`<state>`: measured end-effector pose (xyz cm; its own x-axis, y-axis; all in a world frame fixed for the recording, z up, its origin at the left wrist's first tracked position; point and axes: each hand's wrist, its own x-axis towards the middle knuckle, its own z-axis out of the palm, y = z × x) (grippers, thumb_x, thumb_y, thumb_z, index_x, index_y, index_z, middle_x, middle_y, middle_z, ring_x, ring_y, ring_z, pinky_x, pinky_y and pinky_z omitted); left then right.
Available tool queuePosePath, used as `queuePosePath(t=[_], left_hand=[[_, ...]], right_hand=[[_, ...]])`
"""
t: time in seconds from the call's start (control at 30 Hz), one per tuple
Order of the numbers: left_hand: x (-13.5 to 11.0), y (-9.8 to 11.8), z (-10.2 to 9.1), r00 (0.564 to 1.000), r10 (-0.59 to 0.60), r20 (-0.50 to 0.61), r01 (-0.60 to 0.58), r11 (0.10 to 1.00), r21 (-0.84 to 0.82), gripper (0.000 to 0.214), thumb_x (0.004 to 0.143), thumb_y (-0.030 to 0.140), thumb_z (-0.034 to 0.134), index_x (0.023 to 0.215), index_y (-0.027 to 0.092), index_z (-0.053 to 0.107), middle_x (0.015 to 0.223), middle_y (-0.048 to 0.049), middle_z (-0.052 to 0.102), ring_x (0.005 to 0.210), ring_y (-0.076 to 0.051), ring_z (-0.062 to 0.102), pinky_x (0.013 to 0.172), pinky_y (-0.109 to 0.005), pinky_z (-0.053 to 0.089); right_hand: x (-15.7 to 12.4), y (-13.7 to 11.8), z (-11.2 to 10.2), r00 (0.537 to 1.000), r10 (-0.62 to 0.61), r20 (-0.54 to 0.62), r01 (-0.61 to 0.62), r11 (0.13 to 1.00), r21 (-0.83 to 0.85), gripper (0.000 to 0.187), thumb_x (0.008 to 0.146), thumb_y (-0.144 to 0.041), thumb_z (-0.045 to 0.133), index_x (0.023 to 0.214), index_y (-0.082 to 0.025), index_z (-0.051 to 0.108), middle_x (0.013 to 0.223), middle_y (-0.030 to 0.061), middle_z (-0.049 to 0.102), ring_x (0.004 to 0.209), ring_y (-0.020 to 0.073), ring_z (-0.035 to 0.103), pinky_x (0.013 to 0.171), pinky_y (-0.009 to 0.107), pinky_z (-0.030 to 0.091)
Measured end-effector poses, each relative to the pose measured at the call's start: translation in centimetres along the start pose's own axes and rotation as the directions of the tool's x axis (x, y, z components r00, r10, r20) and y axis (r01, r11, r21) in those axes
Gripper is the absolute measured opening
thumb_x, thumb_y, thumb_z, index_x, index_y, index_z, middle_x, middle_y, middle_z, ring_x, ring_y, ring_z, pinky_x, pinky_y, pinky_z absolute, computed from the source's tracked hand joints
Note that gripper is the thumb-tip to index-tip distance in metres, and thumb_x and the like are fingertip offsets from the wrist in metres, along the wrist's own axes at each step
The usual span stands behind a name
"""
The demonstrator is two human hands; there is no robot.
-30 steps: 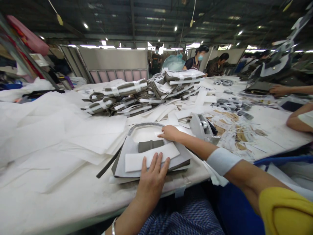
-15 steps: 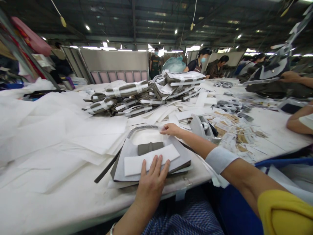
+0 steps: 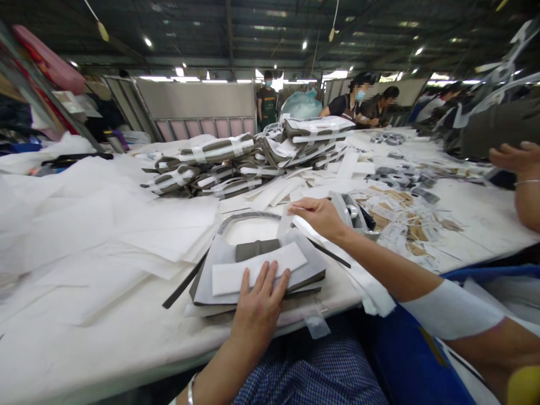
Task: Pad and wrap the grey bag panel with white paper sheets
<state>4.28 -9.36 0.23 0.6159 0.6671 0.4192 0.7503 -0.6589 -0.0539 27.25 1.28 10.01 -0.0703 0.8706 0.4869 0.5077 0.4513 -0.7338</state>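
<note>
Worker taping a white strip across a flat grey bag panel at the near edge of the tabletop

The left hand [image 3: 259, 306] lay open, fingers spread flat on the soft white strip [image 3: 258, 268], pinning it to the smooth grey bag panel [image 3: 257, 270]. The right hand [image 3: 320, 216] pinched a clear tape strip [image 3: 285, 224] beside the grey tape dispenser [image 3: 352, 212]. The taping step seemed in hand; the next move would call for laying tape squarely over the strip end
</note>
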Motion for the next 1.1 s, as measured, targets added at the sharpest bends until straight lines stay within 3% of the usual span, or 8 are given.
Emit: queuePosePath(t=[0.13,0.3,0.43,0.63,0.73,0.83,0.9,1.1], left_hand=[[0.0,0.0,0.2,1.0,-0.001,-0.014,0.001,1.0,-0.015,0.05,0.099,0.033,0.047,0.148,0.028,0.039,0.153,-0.0086,0.04,0.141,-0.028,0.037,0.113,-0.059,0.033],[0.1,0.0,0.2,1.0,0.005,0.004,-0.005,0.999,-0.048,0.053,0.096,0.025,0.05,0.147,0.022,0.04,0.154,-0.0117,0.039,0.143,-0.028,0.035,0.117,-0.057,0.027],[0.4,0.2,-0.2,0.999,-0.012,0.042,0.016,0.995,-0.097,0.067,0.088,0.019,0.056,0.151,0.018,0.033,0.156,-0.0115,0.036,0.144,-0.028,0.033,0.119,-0.053,0.027],[0.4,1.4,-0.2,0.997,-0.069,0.042,0.071,0.997,-0.043,0.069,0.094,0.014,0.046,0.154,0.036,0.02,0.161,-0.0026,0.024,0.146,-0.028,0.029,0.116,-0.058,0.028],[0.2,1.6,0.3,1.0,-0.022,-0.01,0.022,0.999,-0.028,0.057,0.1,0.023,0.039,0.153,0.036,0.023,0.159,0.0046,0.025,0.146,-0.026,0.026,0.118,-0.06,0.023],[0.1,1.5,0.7,0.999,0.009,-0.046,-0.009,1.0,-0.015,0.049,0.102,0.029,0.036,0.15,0.036,0.03,0.156,0.0078,0.032,0.145,-0.025,0.029,0.12,-0.059,0.017],[0.1,1.3,0.8,0.998,0.015,-0.053,-0.016,1.0,-0.011,0.049,0.102,0.029,0.037,0.15,0.035,0.031,0.155,0.0074,0.034,0.144,-0.025,0.032,0.121,-0.059,0.015],[0.3,1.3,0.9,0.994,0.017,-0.11,-0.019,1.0,-0.014,0.047,0.102,0.029,0.036,0.149,0.033,0.036,0.153,0.008,0.039,0.142,-0.024,0.035,0.123,-0.056,0.004]], right_hand=[[-6.1,-1.5,-0.9,0.979,-0.111,0.172,0.136,0.98,-0.142,0.028,0.089,-0.019,0.054,0.105,-0.023,0.076,0.107,0.0016,0.076,0.1,0.0192,0.07,0.094,0.031,0.055],[-12.5,-0.4,-0.2,0.881,-0.379,0.285,0.443,0.871,-0.212,0.045,0.089,-0.004,0.042,0.122,-0.022,0.068,0.119,0.0049,0.071,0.115,0.0166,0.064,0.105,0.035,0.051],[-14.6,1.0,0.7,0.826,-0.485,0.287,0.559,0.768,-0.312,0.048,0.092,-0.006,0.042,0.134,-0.023,0.058,0.126,0.0063,0.068,0.123,0.0186,0.06,0.108,0.044,0.048],[-15.9,2.5,0.9,0.8,-0.527,0.286,0.597,0.743,-0.303,0.048,0.095,-0.01,0.045,0.142,-0.018,0.049,0.132,0.0113,0.063,0.131,0.0214,0.052,0.112,0.048,0.043],[-15.8,1.7,-0.3,0.813,-0.488,0.317,0.557,0.812,-0.177,0.043,0.093,-0.023,0.057,0.135,-0.013,0.056,0.129,0.0161,0.064,0.128,0.0261,0.055,0.111,0.051,0.043],[-13.7,0.1,-1.1,0.853,-0.432,0.293,0.474,0.876,-0.089,0.02,0.094,-0.027,0.058,0.104,-0.016,0.071,0.103,0.0109,0.074,0.103,0.0211,0.069,0.1,0.039,0.054],[-11.4,-0.5,-0.6,0.883,-0.382,0.273,0.434,0.887,-0.16,0.021,0.097,-0.024,0.052,0.093,-0.017,0.072,0.092,0.0075,0.075,0.091,0.0178,0.071,0.09,0.033,0.058],[-5.4,1.3,3.2,0.849,-0.132,0.511,0.41,0.775,-0.481,0.039,0.097,-0.031,0.053,0.127,-0.007,0.061,0.131,0.0184,0.062,0.128,0.0301,0.054,0.109,0.047,0.043]])
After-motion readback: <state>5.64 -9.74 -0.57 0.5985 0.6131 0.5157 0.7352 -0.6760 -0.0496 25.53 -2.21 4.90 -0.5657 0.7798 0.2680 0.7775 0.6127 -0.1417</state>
